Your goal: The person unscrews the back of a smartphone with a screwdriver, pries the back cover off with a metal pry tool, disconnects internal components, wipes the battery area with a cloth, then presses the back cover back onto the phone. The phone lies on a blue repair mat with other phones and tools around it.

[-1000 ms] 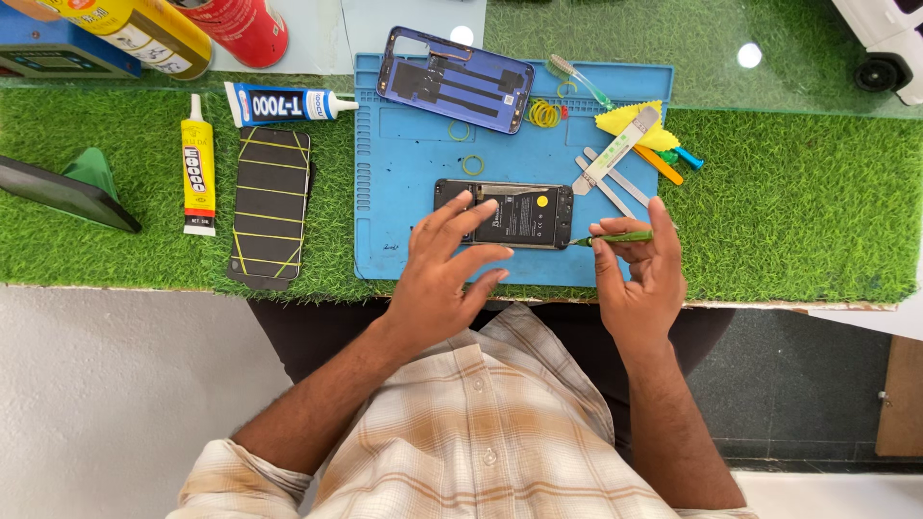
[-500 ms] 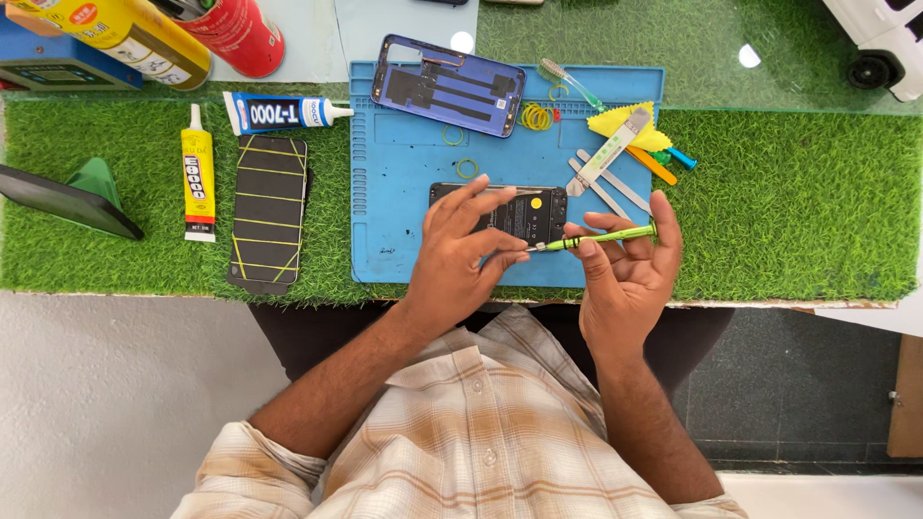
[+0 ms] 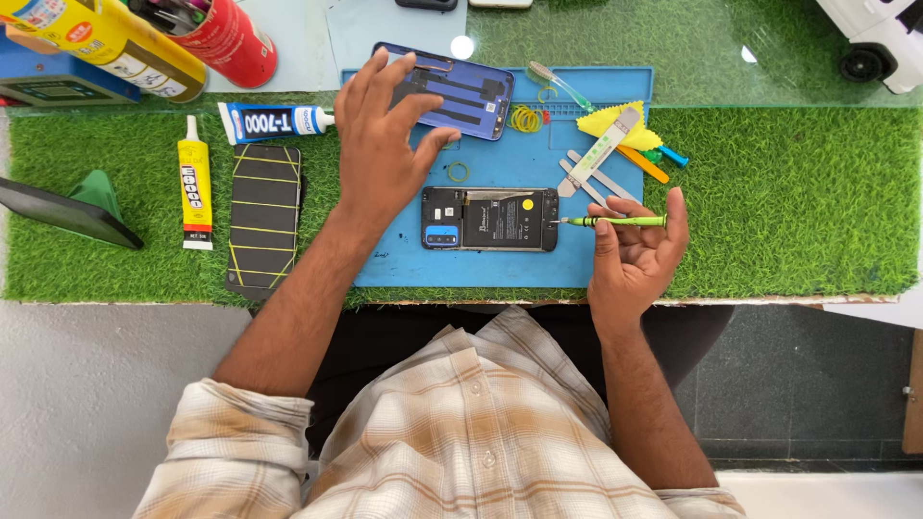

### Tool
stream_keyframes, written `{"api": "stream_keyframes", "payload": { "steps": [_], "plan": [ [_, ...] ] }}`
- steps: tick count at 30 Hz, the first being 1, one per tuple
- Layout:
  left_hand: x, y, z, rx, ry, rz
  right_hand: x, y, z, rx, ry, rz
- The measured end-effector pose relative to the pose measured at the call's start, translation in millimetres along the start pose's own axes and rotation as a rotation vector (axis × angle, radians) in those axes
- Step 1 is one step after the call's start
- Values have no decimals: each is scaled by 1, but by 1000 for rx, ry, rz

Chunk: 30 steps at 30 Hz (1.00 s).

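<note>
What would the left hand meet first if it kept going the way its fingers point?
Probably the blue phone back cover at the top of the blue silicone mat: the left hand spreads toward it, fingertips at its left edge, though actual touch is unclear.

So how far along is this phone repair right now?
Done: the phone lies opened on the blue mat, insides showing, its back cover set apart above. In hand: the right hand holds a green screwdriver at the phone's edge; the left hand reaches toward the cover. Left: the cover is not yet refitted.

Green screwdriver (image 3: 615,221), blue mat (image 3: 500,269)
</note>
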<state>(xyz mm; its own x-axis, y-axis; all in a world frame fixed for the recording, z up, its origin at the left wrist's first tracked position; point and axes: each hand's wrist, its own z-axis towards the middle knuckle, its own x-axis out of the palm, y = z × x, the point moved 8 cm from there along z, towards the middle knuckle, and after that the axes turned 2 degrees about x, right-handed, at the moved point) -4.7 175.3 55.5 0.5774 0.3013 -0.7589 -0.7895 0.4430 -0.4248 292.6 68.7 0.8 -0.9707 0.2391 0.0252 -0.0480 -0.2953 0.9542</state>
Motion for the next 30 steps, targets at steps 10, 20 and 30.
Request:
{"api": "stream_keyframes", "payload": {
  "steps": [10,20,30],
  "plan": [
    [6,-47,-102,-122,197,-97,7,4,-8,-132,48,-132],
    [11,-50,-104,-104,218,-89,10,4,-11,-183,74,-222],
    [14,-51,-105,-129,226,-95,23,25,-3,-249,109,-389]
  ]
}}
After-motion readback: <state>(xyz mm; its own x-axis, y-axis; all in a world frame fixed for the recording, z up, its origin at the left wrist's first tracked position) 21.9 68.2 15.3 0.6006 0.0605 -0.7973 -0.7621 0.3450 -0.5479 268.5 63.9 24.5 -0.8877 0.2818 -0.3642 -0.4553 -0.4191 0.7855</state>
